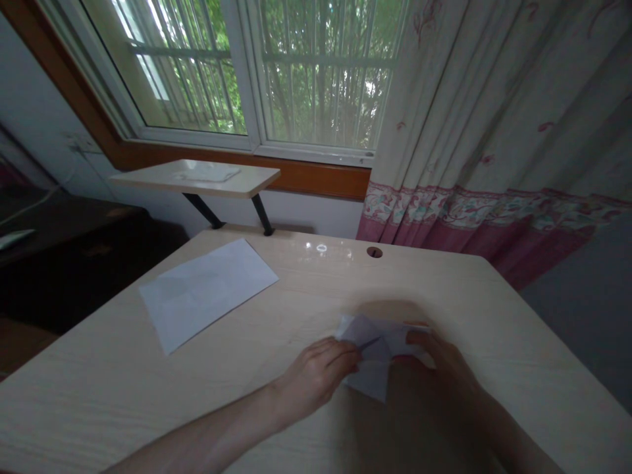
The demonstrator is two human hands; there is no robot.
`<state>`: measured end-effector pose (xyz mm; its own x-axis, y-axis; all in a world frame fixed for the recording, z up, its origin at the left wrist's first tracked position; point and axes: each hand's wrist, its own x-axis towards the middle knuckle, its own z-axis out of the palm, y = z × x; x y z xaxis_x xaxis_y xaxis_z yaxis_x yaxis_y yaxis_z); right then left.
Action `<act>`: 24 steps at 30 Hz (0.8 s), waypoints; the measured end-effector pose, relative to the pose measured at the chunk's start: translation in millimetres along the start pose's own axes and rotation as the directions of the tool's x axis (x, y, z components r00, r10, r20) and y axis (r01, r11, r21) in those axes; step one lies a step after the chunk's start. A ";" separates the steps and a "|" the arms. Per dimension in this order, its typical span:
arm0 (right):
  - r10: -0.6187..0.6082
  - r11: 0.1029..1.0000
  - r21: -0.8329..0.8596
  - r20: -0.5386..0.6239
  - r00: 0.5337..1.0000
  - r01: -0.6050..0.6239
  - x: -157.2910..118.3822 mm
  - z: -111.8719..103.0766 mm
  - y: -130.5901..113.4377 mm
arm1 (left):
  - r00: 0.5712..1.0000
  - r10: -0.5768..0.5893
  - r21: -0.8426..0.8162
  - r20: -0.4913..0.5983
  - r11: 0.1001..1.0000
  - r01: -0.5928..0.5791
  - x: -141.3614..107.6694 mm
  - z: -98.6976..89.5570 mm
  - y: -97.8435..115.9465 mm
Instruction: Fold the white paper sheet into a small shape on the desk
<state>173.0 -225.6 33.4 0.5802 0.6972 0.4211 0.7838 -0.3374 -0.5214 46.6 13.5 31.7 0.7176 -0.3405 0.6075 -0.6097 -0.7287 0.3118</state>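
Note:
A small piece of folded white paper lies low over the desk in front of me, with overlapping flaps and a pointed corner toward me. My left hand grips its left side, fingers curled together over the edge. On the opposite side, my right hand pinches the paper's right end between thumb and fingers. Slight blur softens the right fingers and the paper's outline. A dark slit shows between the folds near my left fingertips.
A stack of flat white paper rests on the desk's left part. Behind it, a small raised shelf on black legs bears a whitish flat item. A round hole sits near the wooden desk's back edge. A curtain hangs beyond, right.

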 end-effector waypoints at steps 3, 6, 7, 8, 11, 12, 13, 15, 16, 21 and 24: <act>0.090 0.995 -0.021 -0.144 0.985 -0.094 -6.4 14.2 -0.1 | 0.999 -0.017 -0.006 0.041 1.000 0.018 0.0 -1.1 1.5; 0.135 0.991 0.038 -0.191 0.972 -0.130 -10.5 28.3 -3.0 | 0.995 -0.016 -0.018 0.096 1.000 0.018 -1.2 -1.3 1.9; 0.140 0.990 0.064 -0.216 0.966 -0.129 -10.7 32.0 -4.4 | 0.993 -0.012 -0.016 0.115 1.000 0.013 -1.9 -1.0 1.6; 0.142 0.988 0.088 -0.254 0.957 -0.124 -10.4 34.7 -5.9 | 0.991 -0.006 -0.010 0.132 1.000 0.007 -2.6 -0.4 1.2; 0.168 0.972 0.205 -0.291 0.942 -0.110 -6.0 37.0 -10.4 | 0.986 0.010 0.024 0.168 1.000 -0.014 -5.3 3.6 -0.8; 0.190 0.961 0.243 -0.246 0.951 -0.129 -3.7 35.7 -11.8 | 0.985 0.008 0.031 0.171 0.999 -0.013 -6.2 5.3 -1.4; 0.206 0.954 0.259 -0.192 0.960 -0.153 -1.1 33.8 -13.1 | 0.985 0.002 0.033 0.171 0.999 -0.008 -7.1 7.0 -2.0; 0.200 0.955 0.242 -0.099 0.975 -0.172 3.7 29.4 -15.1 | 0.986 -0.013 0.023 0.168 1.000 0.010 -8.4 9.6 -2.4; 0.188 0.959 0.227 -0.066 0.980 -0.169 5.4 27.7 -15.5 | 0.987 -0.014 0.017 0.163 1.000 0.011 -8.9 10.3 -2.4; 0.194 0.961 0.193 0.048 0.980 -0.200 5.8 27.8 -12.7 | 0.989 0.053 -0.001 0.136 0.999 -0.054 -9.1 8.1 -1.4; 0.198 0.959 0.195 0.056 0.979 -0.205 3.8 30.0 -10.7 | 0.994 0.069 -0.005 0.089 0.998 -0.069 -8.1 5.1 -1.0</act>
<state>160.2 -200.4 18.3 0.7104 0.6511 0.2672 0.5897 -0.3434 -0.7309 43.1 13.9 22.7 0.7010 -0.4413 0.5602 -0.6594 -0.7004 0.2733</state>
